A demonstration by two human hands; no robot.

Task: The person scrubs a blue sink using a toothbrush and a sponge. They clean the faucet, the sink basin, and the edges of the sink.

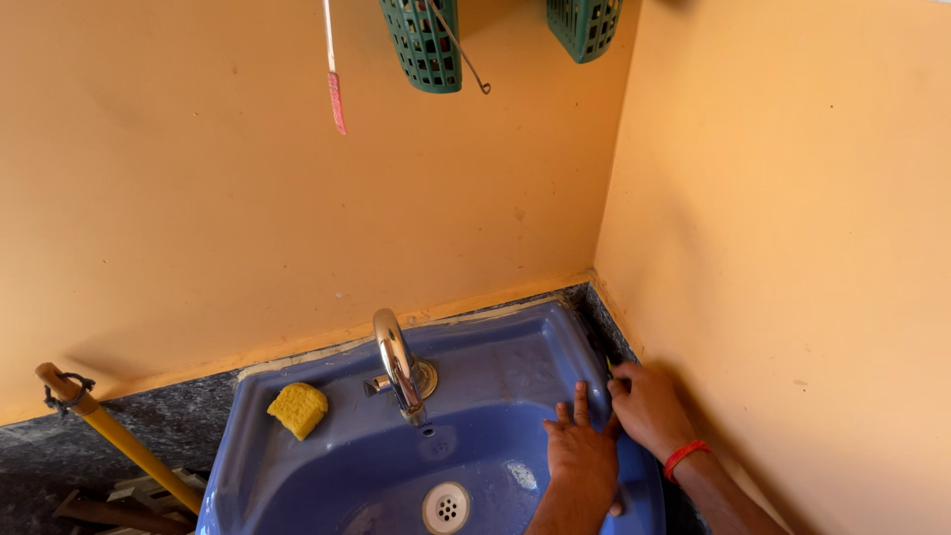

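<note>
Orange-painted walls [198, 198] meet in a corner above a dark speckled counter [149, 416], where a yellow-handled stick [129, 441] leans at the far left and a yellow sponge [298, 408] lies on the ledge of the blue sink [495, 367], left of the chrome tap [398, 369]. The left hand [582, 458] lies flat on the sink's right inner wall, fingers spread and holding nothing. The right hand [646, 404] presses the right rim by the wall, fingers curled; anything beneath them is hidden. Scrubbing that narrow edge probably goes best with short, firm strokes along the rim, the flat hand bracing.
</note>
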